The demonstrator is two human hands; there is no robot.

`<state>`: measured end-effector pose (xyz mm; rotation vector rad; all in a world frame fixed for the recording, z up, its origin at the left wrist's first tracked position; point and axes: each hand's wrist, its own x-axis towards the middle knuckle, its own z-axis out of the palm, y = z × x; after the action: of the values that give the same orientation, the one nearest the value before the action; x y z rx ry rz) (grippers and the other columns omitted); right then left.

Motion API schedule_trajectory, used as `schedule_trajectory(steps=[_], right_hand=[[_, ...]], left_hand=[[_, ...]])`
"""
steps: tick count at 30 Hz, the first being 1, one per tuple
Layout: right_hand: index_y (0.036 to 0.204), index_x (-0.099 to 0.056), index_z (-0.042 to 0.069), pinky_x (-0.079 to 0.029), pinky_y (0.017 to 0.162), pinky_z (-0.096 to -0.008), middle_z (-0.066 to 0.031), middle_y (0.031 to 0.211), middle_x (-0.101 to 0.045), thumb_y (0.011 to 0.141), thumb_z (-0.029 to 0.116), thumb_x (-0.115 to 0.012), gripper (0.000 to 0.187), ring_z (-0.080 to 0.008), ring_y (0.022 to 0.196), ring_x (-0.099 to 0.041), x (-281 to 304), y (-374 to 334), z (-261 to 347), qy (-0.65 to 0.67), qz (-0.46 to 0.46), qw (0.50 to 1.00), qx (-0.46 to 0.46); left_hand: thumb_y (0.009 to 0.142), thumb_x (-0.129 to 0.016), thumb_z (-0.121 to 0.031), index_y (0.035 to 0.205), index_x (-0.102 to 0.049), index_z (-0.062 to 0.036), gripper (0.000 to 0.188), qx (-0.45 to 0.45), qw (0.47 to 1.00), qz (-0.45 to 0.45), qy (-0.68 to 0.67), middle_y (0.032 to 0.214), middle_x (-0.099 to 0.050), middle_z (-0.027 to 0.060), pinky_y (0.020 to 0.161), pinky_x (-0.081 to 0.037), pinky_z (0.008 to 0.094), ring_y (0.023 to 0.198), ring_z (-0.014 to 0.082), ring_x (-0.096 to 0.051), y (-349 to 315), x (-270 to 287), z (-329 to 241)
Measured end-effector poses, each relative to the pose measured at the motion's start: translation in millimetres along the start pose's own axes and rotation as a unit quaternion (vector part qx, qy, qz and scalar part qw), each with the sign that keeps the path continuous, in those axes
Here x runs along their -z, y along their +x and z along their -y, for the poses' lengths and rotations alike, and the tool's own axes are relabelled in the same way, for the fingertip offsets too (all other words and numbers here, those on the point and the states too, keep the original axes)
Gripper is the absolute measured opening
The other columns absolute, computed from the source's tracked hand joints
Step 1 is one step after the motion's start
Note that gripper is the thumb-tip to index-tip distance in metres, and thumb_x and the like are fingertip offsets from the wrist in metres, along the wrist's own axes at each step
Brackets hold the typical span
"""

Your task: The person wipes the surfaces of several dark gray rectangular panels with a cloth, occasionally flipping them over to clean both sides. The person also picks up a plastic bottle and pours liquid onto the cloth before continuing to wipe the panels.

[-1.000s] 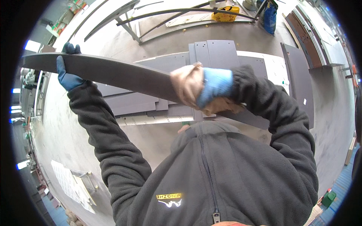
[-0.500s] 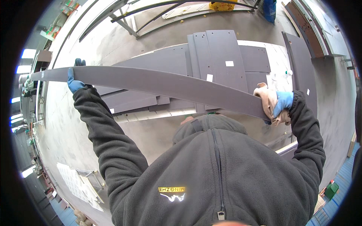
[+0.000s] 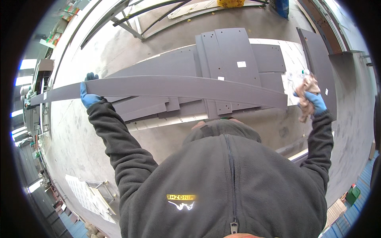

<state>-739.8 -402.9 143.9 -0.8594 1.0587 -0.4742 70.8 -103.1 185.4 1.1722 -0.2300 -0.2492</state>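
A long, dark grey panel strip (image 3: 178, 86) stretches across in front of me, bending with the lens. My left hand (image 3: 89, 97), in a blue glove, is closed around it near its left part, thumb on the near side and fingertips showing beyond the far edge. My right hand (image 3: 316, 104), also in a blue glove, grips a crumpled beige-pink cloth (image 3: 307, 88). That hand and the cloth are just off the strip's right end, slightly blurred. Beneath the strip lie several dark grey panels (image 3: 234, 51) with small holes and white labels.
The panels rest on a white printed sheet (image 3: 293, 59), where a small green-and-white object (image 3: 305, 72) stands. Another grey panel (image 3: 317, 67) lies to the right. Metal framing (image 3: 131, 27) is at the back, near a yellow bag (image 3: 231, 3) and a blue bag (image 3: 281, 8).
My right hand with the cloth has come off the strip's right end and moved right. The strip's right end has risen in view; my left hand still holds it, slightly lower and further right.
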Motion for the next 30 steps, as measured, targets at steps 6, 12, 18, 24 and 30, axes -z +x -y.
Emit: schedule_trajectory(steps=[6,12,18,24,30], right_hand=[[0.103,-0.071,0.003,-0.057,0.065,-0.0283,-0.0038,0.086,-0.074,0.091,0.015,-0.082,0.019,-0.0115,0.071,-0.069,-100.0,92.0,-53.3,-0.171,-0.148,0.970,0.090],[0.112,-0.071,0.003,-0.059,0.078,-0.0354,-0.0113,0.087,-0.077,0.081,0.035,-0.087,0.047,-0.0222,0.081,-0.076,-146.3,135.3,-69.9,-0.480,-0.219,0.844,0.094],[0.132,-0.063,0.001,-0.058,0.090,-0.0383,-0.0194,0.114,-0.075,0.079,0.028,-0.085,0.063,-0.0328,0.104,-0.074,-125.3,181.7,-97.5,-0.498,-0.286,0.798,0.183],[0.132,-0.063,0.002,-0.056,0.096,-0.0372,-0.0201,0.119,-0.073,0.085,0.022,-0.079,0.054,-0.0345,0.110,-0.072,-115.2,249.1,-101.4,-0.532,-0.320,0.725,0.298],[0.132,-0.063,0.000,-0.054,0.098,-0.0348,-0.0158,0.119,-0.073,0.086,0.021,-0.079,0.053,-0.0241,0.114,-0.070,-100.9,321.6,-121.4,-0.410,-0.311,0.837,0.184]], left_hand=[[0.105,-0.054,-0.036,0.131,-0.066,0.0025,0.048,0.030,0.999,-0.037,-0.002,0.128,-0.071,0.0171,0.110,-0.050,0.0495,0.120,0.0324,-0.065,-22.5,18.4,87.9],[0.108,-0.050,-0.048,0.146,-0.052,-0.0023,0.059,0.174,0.965,-0.100,-0.168,0.144,-0.062,0.0132,0.119,-0.044,0.0509,0.135,0.0306,-0.056,-60.4,61.9,187.0],[0.108,-0.039,-0.061,0.155,-0.042,-0.0096,0.070,0.283,0.918,-0.166,-0.224,0.162,-0.044,0.0088,0.127,-0.032,0.0505,0.151,0.0287,-0.041,-88.4,88.3,292.4],[0.108,-0.033,-0.065,0.148,-0.051,-0.0075,0.073,0.358,0.884,-0.201,-0.223,0.156,-0.053,0.0077,0.125,-0.034,0.0506,0.146,0.0267,-0.047,-91.8,78.7,379.9],[0.108,-0.035,-0.064,0.137,-0.061,-0.0065,0.070,0.385,0.886,-0.205,-0.159,0.139,-0.066,0.0083,0.119,-0.042,0.0507,0.133,0.0286,-0.058,-74.6,51.9,441.9]])
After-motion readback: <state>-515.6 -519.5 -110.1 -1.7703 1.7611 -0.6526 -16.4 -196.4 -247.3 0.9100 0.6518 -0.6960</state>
